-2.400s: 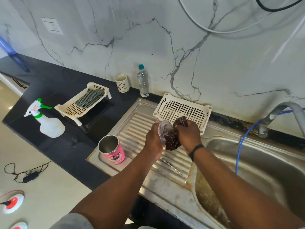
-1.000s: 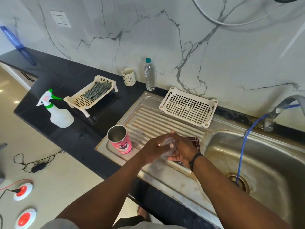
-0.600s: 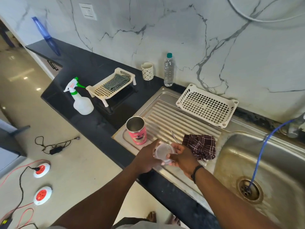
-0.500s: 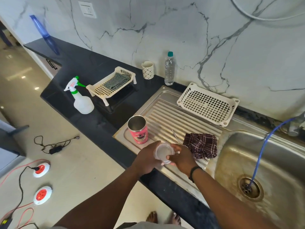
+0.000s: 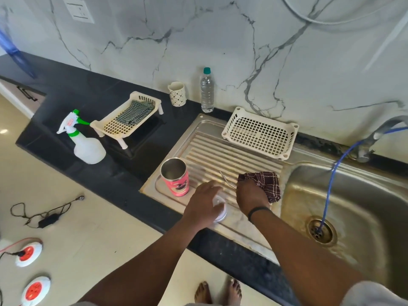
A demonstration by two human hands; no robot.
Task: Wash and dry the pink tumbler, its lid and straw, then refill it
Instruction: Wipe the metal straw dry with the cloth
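Judging by the scene, drying is midway: the left hand [image 5: 204, 204] grips the lid [image 5: 219, 209], the right hand [image 5: 251, 196] reaches toward the straw [image 5: 227, 180] with finger state unclear, tumbler [image 5: 175, 177] just left, unfilled.

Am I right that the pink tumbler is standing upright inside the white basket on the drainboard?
Not quite: the head view shows the pink tumbler standing upright on the bare drainboard, near its front left corner, apart from the white basket.

We see two bare forearms, without sleeves near the hands. On the right wrist there is a thin black band [image 5: 258, 211]. The feet [image 5: 217, 292] are bare.
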